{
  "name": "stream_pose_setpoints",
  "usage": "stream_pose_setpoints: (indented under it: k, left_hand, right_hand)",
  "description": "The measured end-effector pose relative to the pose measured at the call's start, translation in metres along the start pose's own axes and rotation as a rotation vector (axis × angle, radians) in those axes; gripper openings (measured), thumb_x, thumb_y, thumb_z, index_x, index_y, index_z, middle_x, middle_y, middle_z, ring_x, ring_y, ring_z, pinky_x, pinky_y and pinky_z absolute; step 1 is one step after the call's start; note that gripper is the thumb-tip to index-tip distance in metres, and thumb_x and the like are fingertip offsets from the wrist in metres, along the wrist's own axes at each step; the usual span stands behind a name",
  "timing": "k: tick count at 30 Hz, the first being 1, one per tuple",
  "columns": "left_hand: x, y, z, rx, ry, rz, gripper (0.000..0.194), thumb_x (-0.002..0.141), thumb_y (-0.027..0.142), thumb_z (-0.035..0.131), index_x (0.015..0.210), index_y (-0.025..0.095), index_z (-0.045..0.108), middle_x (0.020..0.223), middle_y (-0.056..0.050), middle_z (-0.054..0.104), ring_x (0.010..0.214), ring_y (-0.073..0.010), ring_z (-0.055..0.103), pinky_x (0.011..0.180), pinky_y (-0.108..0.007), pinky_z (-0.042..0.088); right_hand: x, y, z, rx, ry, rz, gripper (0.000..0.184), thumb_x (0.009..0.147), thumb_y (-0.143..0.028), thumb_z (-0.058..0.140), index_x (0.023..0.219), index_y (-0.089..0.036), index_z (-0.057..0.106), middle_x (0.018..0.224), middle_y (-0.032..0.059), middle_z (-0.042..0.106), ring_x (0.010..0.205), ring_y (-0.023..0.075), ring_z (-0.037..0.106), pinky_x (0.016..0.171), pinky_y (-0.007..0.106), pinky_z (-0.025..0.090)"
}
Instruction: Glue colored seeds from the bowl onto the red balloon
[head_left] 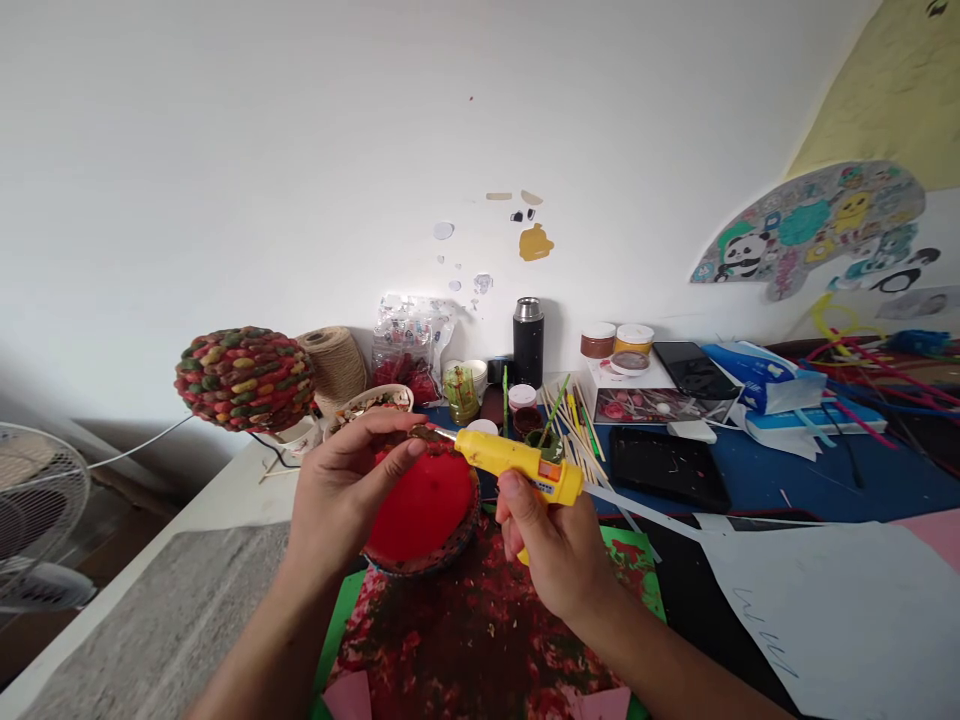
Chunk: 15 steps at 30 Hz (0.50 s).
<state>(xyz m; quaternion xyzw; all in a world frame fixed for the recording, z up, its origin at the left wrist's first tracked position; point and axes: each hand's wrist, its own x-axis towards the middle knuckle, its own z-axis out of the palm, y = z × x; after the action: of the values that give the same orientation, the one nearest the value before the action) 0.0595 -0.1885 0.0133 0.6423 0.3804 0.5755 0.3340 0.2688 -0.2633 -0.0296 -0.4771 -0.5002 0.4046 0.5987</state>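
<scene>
My right hand (551, 535) is wrapped round a yellow hot glue gun (510, 460), thumb on top and fingers at its handle. A long whitish glue stick (637, 505) trails from the gun's back end. Between thumb and forefinger, my left hand (352, 480) pinches a small brown painted piece (429, 435), perhaps a shell. The gun's metal nozzle (445, 433) touches or nearly touches this piece. Below both hands sits a round bowl (424, 510), red inside with a dark patterned rim. The paint-smeared board (480, 630) lies beneath it.
At left stand a ball covered in painted pieces (246, 380), a twine spool (334, 365) and a fan (37, 510). Along the wall are a dish of pieces (375, 400), a black flask (528, 340), paint jars (634, 338), wooden sticks (581, 425) and a black tray (667, 468). Paper (840, 600) lies right.
</scene>
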Motion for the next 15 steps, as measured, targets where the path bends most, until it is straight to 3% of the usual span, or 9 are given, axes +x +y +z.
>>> stream_pose_setpoints:
  k: [15]
  left_hand:
    - [-0.0007,0.0049,0.0018,-0.033,-0.027,-0.037,0.035,0.085,0.055,0.105,0.104,0.028,0.096,0.105,-0.007,0.092,0.098,-0.0246,0.088,0.088,-0.028,0.073]
  right_hand:
    - [-0.0030,-0.0005,0.0015,0.003,0.000,0.029,0.085,0.093,-0.108,0.056,0.069,-0.027,0.062,0.047,-0.0030,0.051,0.045,0.0179,0.055,0.051,0.032,0.043]
